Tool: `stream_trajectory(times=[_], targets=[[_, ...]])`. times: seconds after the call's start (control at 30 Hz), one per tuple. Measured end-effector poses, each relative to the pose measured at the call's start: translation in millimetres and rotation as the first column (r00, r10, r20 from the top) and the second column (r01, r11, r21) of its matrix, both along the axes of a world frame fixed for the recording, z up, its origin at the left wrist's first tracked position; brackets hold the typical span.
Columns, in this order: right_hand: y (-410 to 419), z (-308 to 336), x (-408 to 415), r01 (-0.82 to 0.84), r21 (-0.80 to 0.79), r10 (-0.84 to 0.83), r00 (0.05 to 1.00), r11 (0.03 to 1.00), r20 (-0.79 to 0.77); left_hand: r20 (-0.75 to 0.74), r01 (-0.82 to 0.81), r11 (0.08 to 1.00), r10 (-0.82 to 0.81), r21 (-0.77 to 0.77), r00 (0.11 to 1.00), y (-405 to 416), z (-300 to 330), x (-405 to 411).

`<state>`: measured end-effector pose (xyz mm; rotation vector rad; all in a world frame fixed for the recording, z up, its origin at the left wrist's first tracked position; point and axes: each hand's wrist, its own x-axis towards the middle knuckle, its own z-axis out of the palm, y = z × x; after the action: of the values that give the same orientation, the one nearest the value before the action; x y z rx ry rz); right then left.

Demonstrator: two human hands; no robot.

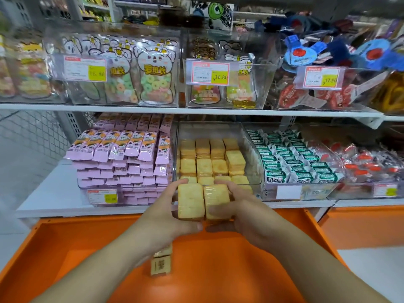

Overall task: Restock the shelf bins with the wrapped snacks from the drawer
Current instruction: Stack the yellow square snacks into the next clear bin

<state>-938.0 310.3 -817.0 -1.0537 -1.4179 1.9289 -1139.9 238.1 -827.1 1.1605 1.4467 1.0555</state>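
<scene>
I have both hands up over the open orange drawer, carrying two wrapped cracker packs side by side. My left hand grasps the left pack with its thumb underneath and fingers curled over the far edge; my right hand grasps the right pack the same way. The packs touch along their inner edges, long axes pointing away from me toward the shelf.

The relation that matters: the clear cracker bin lies straight ahead and slightly above the packs, its front lip just beyond my fingertips. Neither hand is clearly nearer; the pair sits about centred on the bin's front. Inside, crackers already stand in rows, and the front row looks lowest, so I judge the open room is right behind the lip.

To the left of the bin stands a stack of pink bar packs, touching its wall; to the right, a bin of green-and-white packets. The upper shelf edge overhangs the bin, so I reckon the packs must go in low and forward, not from high above. The bin's front wall is the one thing in the way. A few more packs lie in the drawer beneath my left forearm.
</scene>
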Motion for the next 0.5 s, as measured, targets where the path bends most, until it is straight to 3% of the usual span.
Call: stream_trajectory(times=[0.13,0.27,0.4,0.5], targets=[[4.0,9.6,19.0,-0.119,0.189,0.094,0.986,0.975,0.138,-0.192,0.039,0.996,-0.023,0.080,0.981,1.7,9.7,8.9],[11.7,13.2,25.3,-0.071,0.324,-0.001,0.976,0.943,0.217,-0.245,0.051,0.989,-0.015,0.141,0.969,10.1,11.2,18.3],[23.2,23.1,38.2,-0.102,0.538,-0.127,0.920,0.837,0.371,-0.217,-0.008,0.980,0.051,0.198,0.975,35.2,12.9,25.2],[40.6,23.6,50.0,-0.047,0.666,-0.307,0.862,0.744,0.404,-0.390,-0.014,0.972,0.107,0.233,0.915,68.6,14.1,30.0]])
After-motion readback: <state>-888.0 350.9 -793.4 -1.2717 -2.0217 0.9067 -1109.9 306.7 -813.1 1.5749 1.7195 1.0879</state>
